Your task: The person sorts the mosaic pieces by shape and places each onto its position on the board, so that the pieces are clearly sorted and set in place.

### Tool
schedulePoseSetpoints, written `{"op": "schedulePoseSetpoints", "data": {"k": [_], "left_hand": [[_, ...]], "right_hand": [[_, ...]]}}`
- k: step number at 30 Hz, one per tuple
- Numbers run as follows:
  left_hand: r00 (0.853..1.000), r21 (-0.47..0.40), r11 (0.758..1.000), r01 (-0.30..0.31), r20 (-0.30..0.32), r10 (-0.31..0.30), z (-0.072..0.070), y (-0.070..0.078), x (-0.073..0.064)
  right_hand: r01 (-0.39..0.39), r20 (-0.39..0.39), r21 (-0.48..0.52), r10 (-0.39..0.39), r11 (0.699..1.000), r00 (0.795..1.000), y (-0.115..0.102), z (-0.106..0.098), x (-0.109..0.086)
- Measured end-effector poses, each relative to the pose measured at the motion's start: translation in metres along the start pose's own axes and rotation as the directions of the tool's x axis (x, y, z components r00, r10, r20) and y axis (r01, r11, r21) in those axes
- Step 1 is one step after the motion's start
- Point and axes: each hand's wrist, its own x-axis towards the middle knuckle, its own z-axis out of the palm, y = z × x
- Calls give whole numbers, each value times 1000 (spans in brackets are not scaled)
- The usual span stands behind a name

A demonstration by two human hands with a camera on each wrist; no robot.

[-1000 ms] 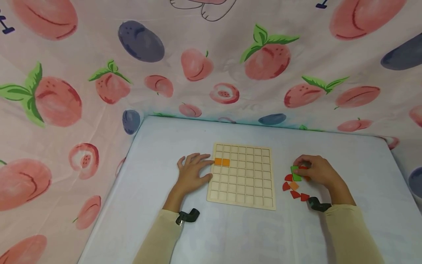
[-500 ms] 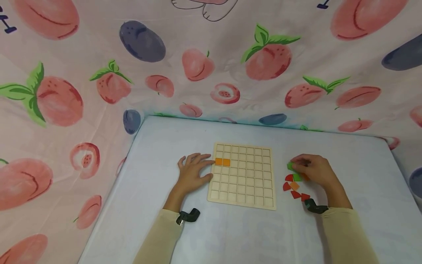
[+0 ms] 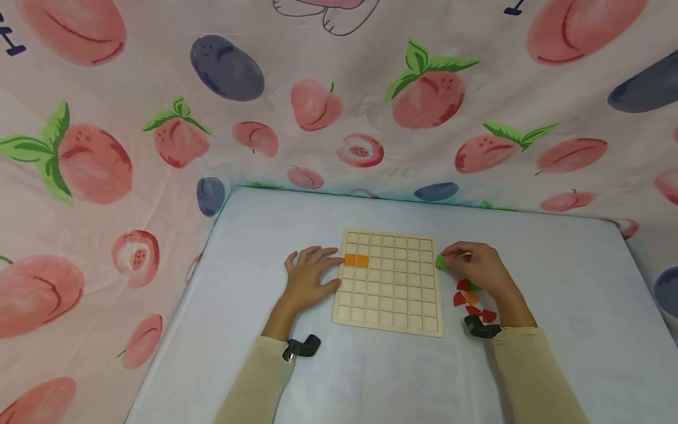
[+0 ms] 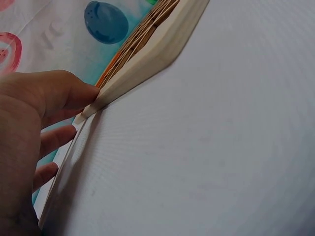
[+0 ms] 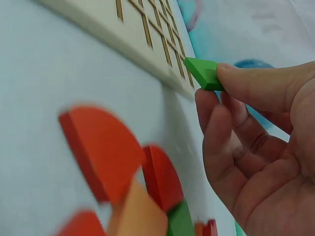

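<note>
Between the thumb and fingers of my right hand [image 3: 479, 265] is a small flat green tile [image 5: 201, 73] with a pointed corner, pinched at one end. In the head view this hand is at the right edge of a pale wooden grid board [image 3: 392, 294], and the right wrist view has the tile raised above the table. My left hand [image 3: 307, 282] lies at the board's left edge with fingers spread. The left wrist view shows its thumb [image 4: 81, 93] touching the board's side. Two orange square tiles [image 3: 362, 261] sit side by side in the grid's left columns, third row.
Right of the board lies a loose group of pieces: several red quarter-round tiles [image 3: 459, 299], an orange tile [image 3: 471, 297] and another green tile [image 3: 474, 286], partly hidden by the right wrist. A white cloth [image 3: 381, 377] covers the table. Fruit-printed fabric [image 3: 318, 59] hangs behind.
My right hand has taken a green tile from the group and carried it left to the board's right edge. The left hand has stayed at the board's left edge.
</note>
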Motion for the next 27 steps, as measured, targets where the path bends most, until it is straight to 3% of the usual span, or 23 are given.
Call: {"op": "schedulePoseSetpoints", "data": {"k": [7,13,21,27], "left_hand": [[1000,0,1000,-3,0,3,0,0,0],[1000,3,1000,1,2,-1,-1,0,0],[1000,-9,1000,-6,-5,6,-2,1,0],[1000,1,1000,-1,4,1,-1,0,0]], "right_hand": [[3,39,104,-7,995,999,-8,15,6],[-31,81,245,12,969,997,-15,28,9],[-6,74,261,-14,965,997,-27,44,17],[-17,130,357,-32,934,991,-35,56,21]]}}
